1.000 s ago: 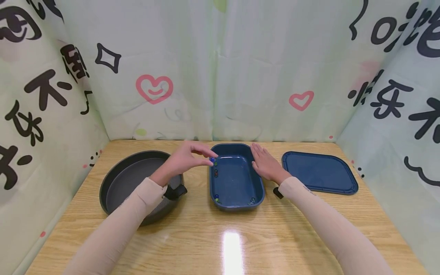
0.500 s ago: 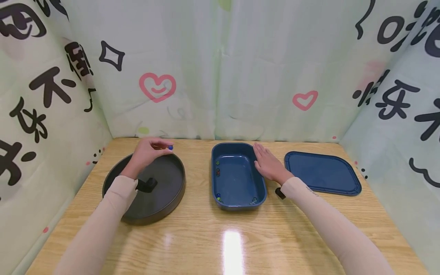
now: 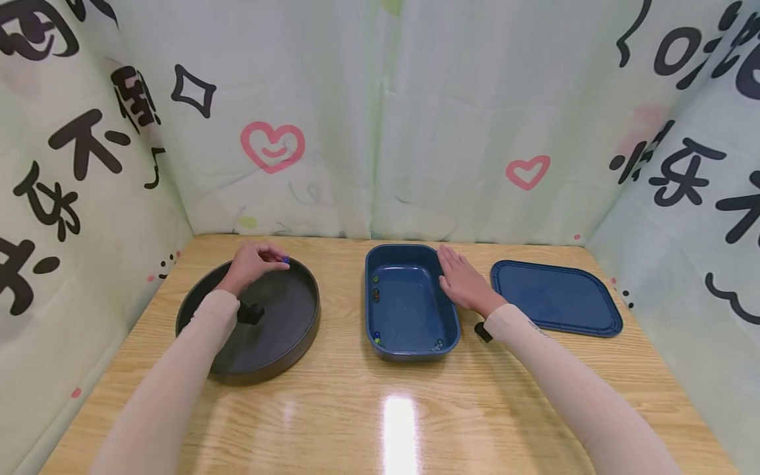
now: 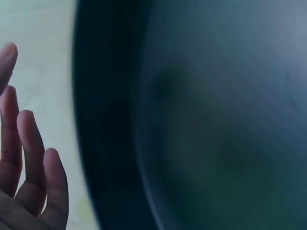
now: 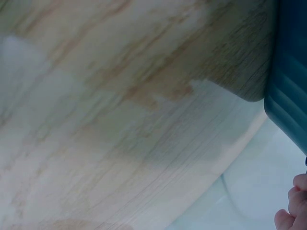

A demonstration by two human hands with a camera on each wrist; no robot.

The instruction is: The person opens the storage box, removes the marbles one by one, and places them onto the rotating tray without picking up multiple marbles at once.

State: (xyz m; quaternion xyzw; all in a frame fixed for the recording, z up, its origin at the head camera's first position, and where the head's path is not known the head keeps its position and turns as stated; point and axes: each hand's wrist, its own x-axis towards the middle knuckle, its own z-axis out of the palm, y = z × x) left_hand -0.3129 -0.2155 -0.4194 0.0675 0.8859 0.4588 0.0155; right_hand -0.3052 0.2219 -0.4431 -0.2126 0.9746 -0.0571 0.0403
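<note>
A blue marble point(image 3: 286, 260) is pinched between the thumb and fingers of my left hand point(image 3: 254, 264), over the far part of a round dark pan point(image 3: 279, 323). In the left wrist view the pan's dark wall point(image 4: 110, 120) stands beside the fingers point(image 4: 31, 139); the marble is not visible there. My right hand point(image 3: 466, 280) rests with straight fingers along the right rim of a blue rectangular container point(image 3: 415, 316). Inside that container lie several small marbles: a green one point(image 3: 376, 280), reddish ones point(image 3: 376, 295), some at the near left corner point(image 3: 377, 338) and clear ones point(image 3: 438, 344) at the near right.
A flat blue lid point(image 3: 558, 297) lies on the wooden table point(image 3: 338, 409) to the right of the container. Behind the table hangs a pale printed curtain point(image 3: 415, 132), which also lines both sides.
My left hand has carried the blue marble from the container's left rim leftward to above the pan, then slightly lower and left. The right hand has stayed at the container's rim.
</note>
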